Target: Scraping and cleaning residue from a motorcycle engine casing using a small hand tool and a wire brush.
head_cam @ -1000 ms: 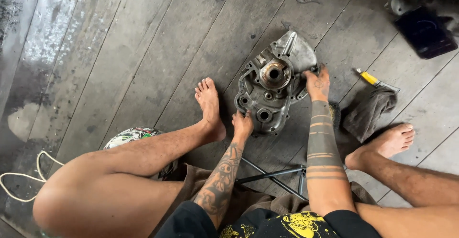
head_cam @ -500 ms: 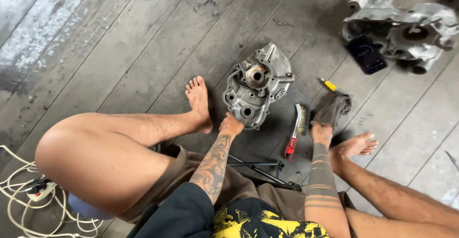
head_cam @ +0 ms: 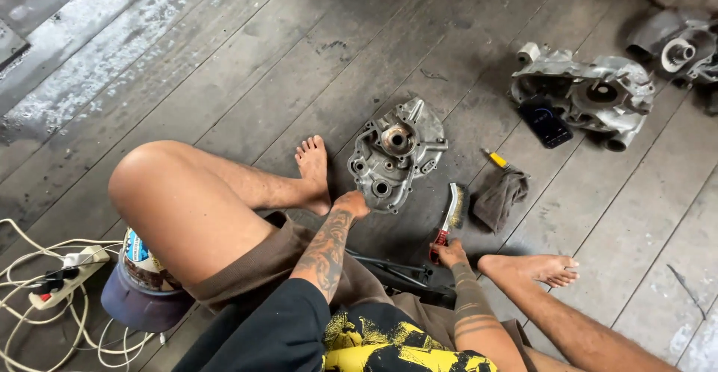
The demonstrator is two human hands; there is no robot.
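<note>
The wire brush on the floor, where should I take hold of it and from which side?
Grip the wire brush by its red handle end, the end nearest you, where the right hand already rests. Come from below, along the handle. The bristle head points away, toward the grey rag, so the handle is probably the clean, narrow part.

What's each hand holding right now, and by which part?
The right hand grips the wire brush by its red handle end. The left hand rests on the engine case lower edge.

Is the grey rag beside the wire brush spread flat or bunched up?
Bunched up. The grey rag lies crumpled in folds on the wooden floor, just right of the wire brush, partly covering a yellow-handled tool.
</note>
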